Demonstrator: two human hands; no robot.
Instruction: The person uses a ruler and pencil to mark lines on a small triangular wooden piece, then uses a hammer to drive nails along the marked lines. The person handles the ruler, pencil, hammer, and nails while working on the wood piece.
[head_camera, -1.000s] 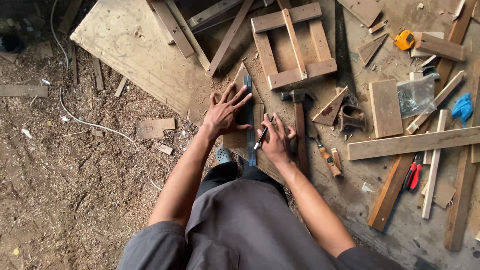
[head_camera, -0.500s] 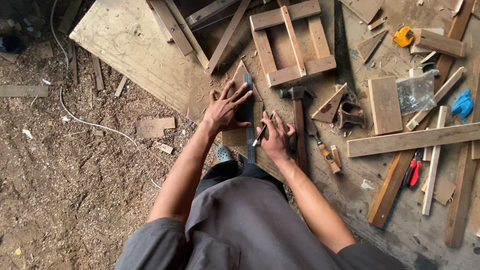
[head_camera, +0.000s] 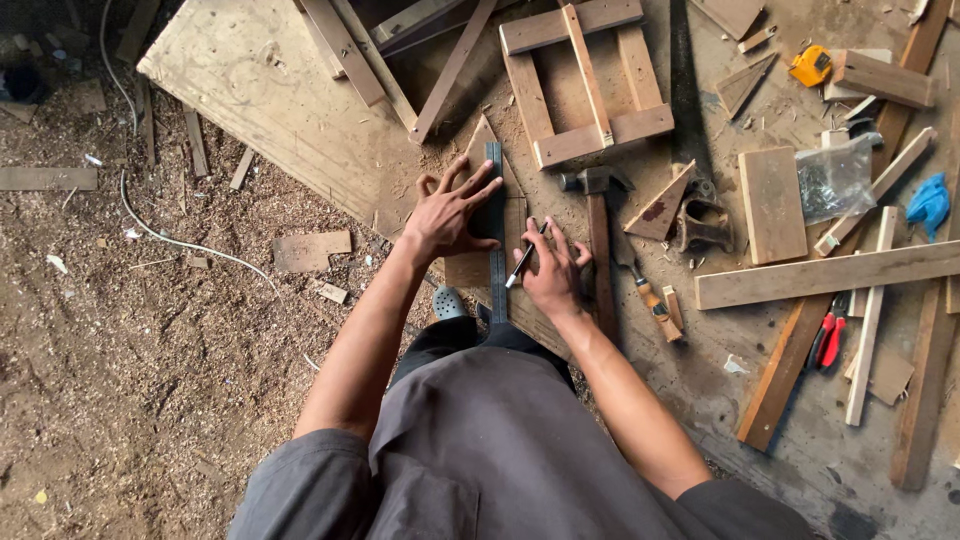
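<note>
Left hand (head_camera: 450, 212) spreads flat, pinning the metal ruler (head_camera: 496, 235) on the wooden piece (head_camera: 482, 262); right hand (head_camera: 550, 270) grips a pen (head_camera: 524, 258) beside it, marking underway, nothing cut.

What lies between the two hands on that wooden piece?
In the head view, a dark metal ruler lies between the left hand and the right hand, which holds a pen beside it.

My left hand (head_camera: 450, 215) presses the steel ruler (head_camera: 496, 235) flat along a triangular wood piece (head_camera: 482, 262). My right hand (head_camera: 552, 270) grips a pen (head_camera: 525, 256) beside it.
</note>
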